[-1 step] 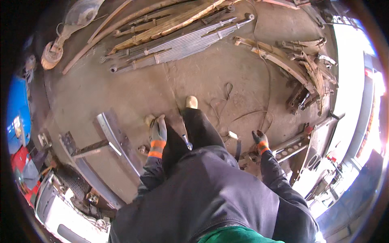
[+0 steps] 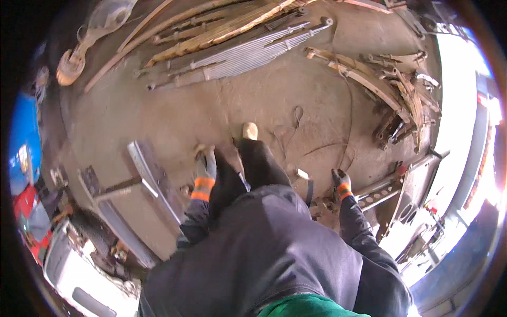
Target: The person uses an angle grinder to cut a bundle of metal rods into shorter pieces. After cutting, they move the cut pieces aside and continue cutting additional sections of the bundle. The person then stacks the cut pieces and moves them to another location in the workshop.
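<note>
I stand on a dusty concrete floor, and my light shoe (image 2: 247,131) shows ahead of my dark trousers. My left hand (image 2: 205,166), in a grey glove with an orange cuff, hangs by my leg with nothing in it. It is nearest to a long flat steel bar (image 2: 153,182) lying on the floor. My right hand (image 2: 340,182), in a dark glove with an orange cuff, hangs out to the side and is also empty. It is just above a perforated metal rail (image 2: 377,194).
A stack of long leaf springs (image 2: 237,55) lies across the far floor. Rusty curved spring leaves (image 2: 380,79) are piled at the right. A thin wire or cord (image 2: 317,142) loops on the floor. A blue drum (image 2: 24,142) and scrap parts stand at the left.
</note>
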### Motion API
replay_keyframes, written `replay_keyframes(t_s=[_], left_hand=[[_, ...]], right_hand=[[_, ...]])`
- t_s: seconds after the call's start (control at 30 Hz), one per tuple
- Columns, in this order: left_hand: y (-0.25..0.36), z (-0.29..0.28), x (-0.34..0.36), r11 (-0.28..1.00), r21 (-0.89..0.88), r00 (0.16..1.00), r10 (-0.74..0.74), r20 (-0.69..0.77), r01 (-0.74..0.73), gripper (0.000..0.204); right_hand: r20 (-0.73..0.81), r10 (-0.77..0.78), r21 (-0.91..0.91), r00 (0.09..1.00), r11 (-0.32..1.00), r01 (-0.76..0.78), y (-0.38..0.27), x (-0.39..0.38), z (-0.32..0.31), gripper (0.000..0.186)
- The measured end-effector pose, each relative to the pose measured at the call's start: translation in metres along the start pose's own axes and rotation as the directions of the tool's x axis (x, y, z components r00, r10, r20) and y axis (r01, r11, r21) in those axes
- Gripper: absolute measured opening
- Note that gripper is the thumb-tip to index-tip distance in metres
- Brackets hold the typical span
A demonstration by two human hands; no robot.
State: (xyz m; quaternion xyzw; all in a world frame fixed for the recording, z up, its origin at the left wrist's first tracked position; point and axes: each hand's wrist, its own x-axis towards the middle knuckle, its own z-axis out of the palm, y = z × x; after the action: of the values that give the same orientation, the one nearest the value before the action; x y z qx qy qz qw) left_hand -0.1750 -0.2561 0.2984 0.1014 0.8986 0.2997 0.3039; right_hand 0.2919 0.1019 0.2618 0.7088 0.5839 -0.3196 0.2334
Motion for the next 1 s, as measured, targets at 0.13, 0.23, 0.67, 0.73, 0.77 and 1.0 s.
replay_keyframes(t_s=[0.13, 0.23, 0.67, 0.73, 0.77, 1.0], left_hand=[[0.023, -0.037, 0.003, 0.958, -0.271, 0.992, -0.114, -0.058, 0.094, 0.048], [0.002, -0.051, 0.008, 0.925, -0.313, 0.944, -0.280, -0.175, 0.216, 0.055], [-0.092, 0.087, 0.092, 0.708, -0.522, 0.868, -0.475, 0.146, 0.475, 0.065], [-0.013, 0.114, 0.138, 0.867, -0.306, 0.919, -0.371, 0.129, 0.393, 0.068], [0.036, 0.123, 0.161, 0.891, -0.351, 0.958, -0.268, 0.106, 0.288, 0.065], [0.330, 0.092, 0.243, 0.791, -0.611, 0.996, -0.075, -0.042, 0.034, 0.050]], right_hand=[[-0.008, -0.153, 0.449, 0.988, 0.882, 0.141, -0.018, 0.019, -0.036, 0.066], [-0.074, -0.322, 0.461, 0.944, 0.828, 0.318, -0.084, 0.019, -0.035, 0.058], [0.043, -0.553, 0.095, 0.832, 0.832, 0.547, -0.204, 0.050, -0.146, 0.048], [0.090, -0.374, 0.232, 0.923, 0.909, 0.346, -0.188, 0.071, -0.194, 0.045], [0.100, -0.280, 0.259, 0.955, 0.934, 0.247, -0.183, 0.083, -0.220, 0.044], [-0.037, -0.269, 0.489, 0.962, 0.835, 0.252, -0.210, 0.162, -0.342, 0.040]])
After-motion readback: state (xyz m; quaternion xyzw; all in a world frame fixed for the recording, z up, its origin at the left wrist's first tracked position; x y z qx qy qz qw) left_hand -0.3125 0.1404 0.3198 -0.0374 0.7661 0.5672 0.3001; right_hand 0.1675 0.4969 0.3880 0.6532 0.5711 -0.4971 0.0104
